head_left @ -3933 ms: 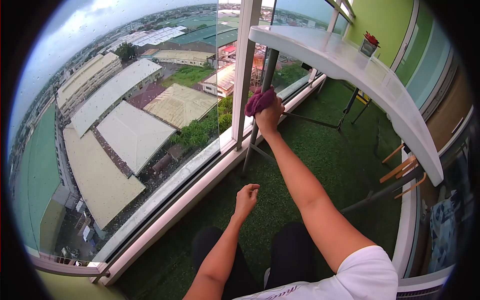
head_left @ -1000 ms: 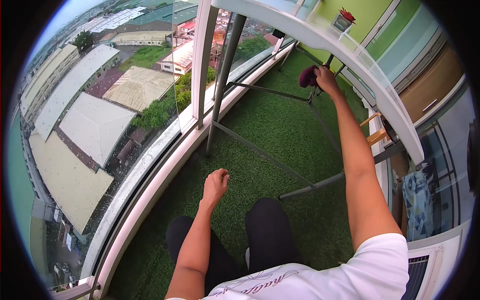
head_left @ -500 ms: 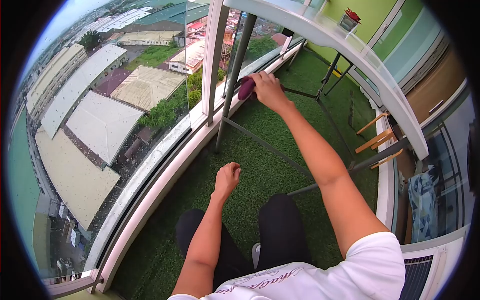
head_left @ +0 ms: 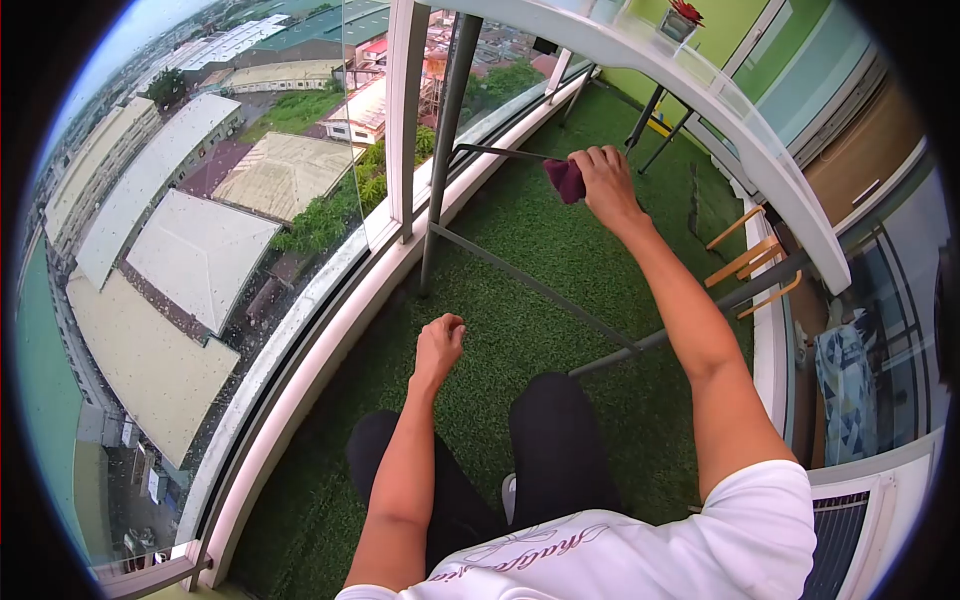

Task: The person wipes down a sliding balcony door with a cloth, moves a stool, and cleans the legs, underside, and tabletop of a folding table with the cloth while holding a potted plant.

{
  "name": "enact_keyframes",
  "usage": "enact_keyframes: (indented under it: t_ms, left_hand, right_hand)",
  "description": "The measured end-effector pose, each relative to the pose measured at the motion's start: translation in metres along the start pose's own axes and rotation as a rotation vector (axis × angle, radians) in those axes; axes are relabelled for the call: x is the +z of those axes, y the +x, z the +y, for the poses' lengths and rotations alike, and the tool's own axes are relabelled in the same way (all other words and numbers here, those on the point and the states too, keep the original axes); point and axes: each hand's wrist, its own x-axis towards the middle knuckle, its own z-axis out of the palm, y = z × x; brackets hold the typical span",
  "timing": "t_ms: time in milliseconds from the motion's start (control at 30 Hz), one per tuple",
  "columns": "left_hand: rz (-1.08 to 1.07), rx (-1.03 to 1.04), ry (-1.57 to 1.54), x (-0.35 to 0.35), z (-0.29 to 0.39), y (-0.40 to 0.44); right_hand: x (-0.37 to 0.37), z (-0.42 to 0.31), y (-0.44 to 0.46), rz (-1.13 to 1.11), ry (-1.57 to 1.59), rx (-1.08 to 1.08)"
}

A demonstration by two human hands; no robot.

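A dark maroon cloth [head_left: 565, 181] is bunched in my right hand [head_left: 608, 188], whose fingers wrap over a thin dark metal bar [head_left: 500, 152] beneath the white folding table [head_left: 765, 143]. The cloth hangs below the bar on the left side of the hand. My left hand [head_left: 438, 347] hovers above the green artificial turf, its fingers loosely curled in with nothing visible in them. Near it, a grey metal brace [head_left: 530, 285] runs from the grey table leg [head_left: 440, 170] toward the lower right.
Glass panels and a pale window ledge [head_left: 310, 375] line the left side, with rooftops beyond. A small red potted plant [head_left: 680, 20] sits on the tabletop. Wooden chair legs [head_left: 745, 262] stand at the right, by a sliding door. Green turf [head_left: 480, 420] covers the floor.
My right hand has slid rightward along the bar with the cloth, away from the table leg by the window. My left hand stays nearly in place, and the view has shifted slightly.
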Motion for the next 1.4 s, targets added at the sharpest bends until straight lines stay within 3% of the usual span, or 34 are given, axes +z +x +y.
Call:
enact_keyframes:
  t_ms: [67, 167, 267, 467, 600, 667, 800, 900, 933, 1100, 1267, 1333, 1400]
  left_hand:
    - [-0.016, 0.003, -0.004, 0.0, 0.003, 0.002]
    - [-0.042, 0.01, 0.016, 0.004, 0.002, 0.003]
    - [-0.066, 0.009, -0.021, 0.011, 0.005, 0.002]
    - [-0.101, 0.025, -0.017, 0.014, 0.006, 0.004]
    - [-0.098, -0.018, 0.025, 0.009, -0.006, 0.006]
    - [-0.084, -0.026, 0.039, 0.007, -0.008, 0.008]
    - [-0.07, -0.034, 0.011, 0.003, -0.005, 0.003]
    - [-0.055, -0.024, 0.016, 0.003, -0.002, 0.005]
    - [-0.049, -0.013, 0.021, 0.003, -0.003, 0.005]
    - [-0.031, 0.005, 0.047, 0.006, -0.002, 0.003]
    - [-0.025, -0.005, 0.046, 0.0, 0.006, -0.001]
    - [-0.006, 0.008, 0.05, -0.003, 0.01, -0.001]
    - [-0.003, 0.01, 0.05, -0.004, 0.013, -0.004]
  right_hand:
    - [-0.011, 0.009, -0.009, 0.098, 0.054, -0.077]
    - [-0.036, 0.008, -0.032, 0.288, -0.081, 0.27]
    - [0.0, 0.029, -0.084, 0.08, 0.065, 0.371]
    - [-0.053, 0.02, -0.168, -0.056, -0.048, 0.509]
    - [-0.076, -0.006, -0.193, 0.101, 0.083, 0.456]
    - [-0.077, -0.036, -0.192, 0.273, 0.13, 0.119]
    - [0.024, -0.103, -0.242, -0.086, 0.409, 0.398]
    - [0.067, -0.118, -0.21, -0.03, 0.402, 0.468]
    - [0.078, -0.13, -0.185, 0.07, 0.459, 0.379]
    - [0.14, -0.183, -0.077, 0.132, 0.485, 0.195]
    - [0.148, -0.195, -0.028, 0.242, 0.647, 0.029]
    - [0.106, -0.187, 0.001, 0.284, 0.727, -0.341]
    - [0.075, -0.193, 0.032, 0.408, 0.607, -0.472]
